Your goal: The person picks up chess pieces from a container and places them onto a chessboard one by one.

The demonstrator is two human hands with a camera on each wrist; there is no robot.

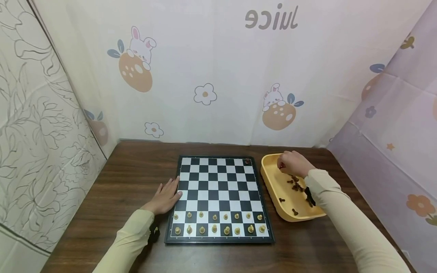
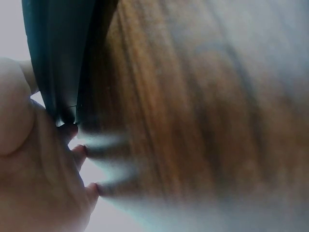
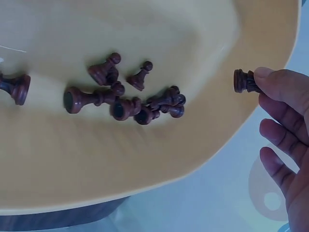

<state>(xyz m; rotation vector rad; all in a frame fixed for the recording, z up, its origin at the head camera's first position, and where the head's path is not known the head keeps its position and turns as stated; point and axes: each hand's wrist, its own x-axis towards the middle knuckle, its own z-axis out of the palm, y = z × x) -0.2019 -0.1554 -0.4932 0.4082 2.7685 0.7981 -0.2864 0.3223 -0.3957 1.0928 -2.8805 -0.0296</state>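
Note:
My left hand lies with fingers spread at the left edge of the chessboard, its fingertips touching the frame. In the left wrist view the board's dark side rises beside the palm. Over the far end of a yellow tray, my right hand pinches a dark red-brown chess piece between thumb and forefinger. Its base points away from the fingers, and the fingertips hide its top. Several dark chess pieces lie tipped over in the tray. One dark piece stands on the board's far right corner square.
Two rows of gold chess pieces stand along the board's near side. Board and tray rest side by side on a brown wooden table, the tray to the right. A printed curtain hangs behind the table's far edge.

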